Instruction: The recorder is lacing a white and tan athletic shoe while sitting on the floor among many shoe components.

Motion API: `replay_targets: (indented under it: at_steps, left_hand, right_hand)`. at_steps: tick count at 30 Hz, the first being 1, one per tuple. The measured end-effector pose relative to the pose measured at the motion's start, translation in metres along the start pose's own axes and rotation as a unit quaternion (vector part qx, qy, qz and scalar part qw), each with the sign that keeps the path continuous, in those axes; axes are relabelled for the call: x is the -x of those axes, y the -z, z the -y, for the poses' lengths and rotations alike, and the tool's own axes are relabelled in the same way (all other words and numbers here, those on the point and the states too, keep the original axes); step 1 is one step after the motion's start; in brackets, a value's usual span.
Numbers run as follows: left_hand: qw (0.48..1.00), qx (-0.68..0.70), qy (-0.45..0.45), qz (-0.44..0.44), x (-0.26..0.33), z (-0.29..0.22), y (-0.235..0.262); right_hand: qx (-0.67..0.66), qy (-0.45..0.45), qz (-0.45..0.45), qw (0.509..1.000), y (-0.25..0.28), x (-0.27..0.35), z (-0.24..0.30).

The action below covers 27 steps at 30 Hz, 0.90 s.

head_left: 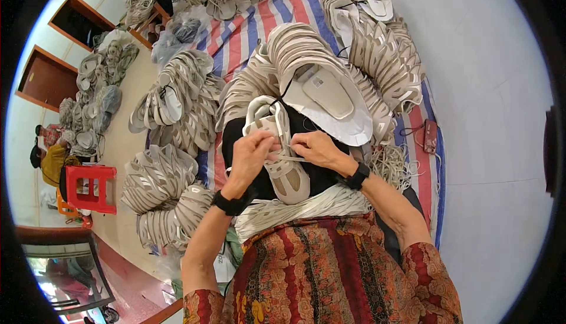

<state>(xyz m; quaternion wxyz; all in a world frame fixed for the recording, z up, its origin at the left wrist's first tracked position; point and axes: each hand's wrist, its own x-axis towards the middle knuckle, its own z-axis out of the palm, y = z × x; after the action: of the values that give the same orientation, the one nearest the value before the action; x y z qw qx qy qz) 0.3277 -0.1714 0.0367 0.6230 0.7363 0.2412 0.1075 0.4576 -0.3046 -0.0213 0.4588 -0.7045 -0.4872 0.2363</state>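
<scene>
A beige and white shoe upper (282, 154) lies on a black cloth on my lap. My left hand (250, 154) grips its left side near the lacing area. My right hand (316, 147) pinches a thin white lace (290, 158) that runs across the upper between both hands. Both wrists carry black bands. Right behind the upper sits a stack of white and beige flat pieces (328, 101) with a black cord over it.
Bundles of beige shoe uppers (177, 103) are piled all around on a striped red, blue and white sheet (240, 35). A pile of white laces (394, 165) lies at my right. A red plastic stool (88, 187) stands at the left. A small red pouch (430, 136) rests at the sheet's right edge.
</scene>
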Motion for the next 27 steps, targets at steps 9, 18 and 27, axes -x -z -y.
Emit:
replay_targets:
  at_steps: [9,18,27]
  left_hand:
    - [0.998,-0.048,-0.02,0.026,-0.011,0.006,-0.008]
    - [0.974,0.133,0.014,-0.183,0.023,0.037,0.046]
    - [0.998,0.036,0.059,-0.006,0.034,0.066,0.042]
  right_hand:
    - [0.032,0.056,0.0,0.998,0.003,-0.017,0.005]
    - [0.115,0.221,-0.116,0.962,-0.007,-0.015,0.048]
    - [0.127,0.173,0.025,0.976,-0.038,-0.034,0.062]
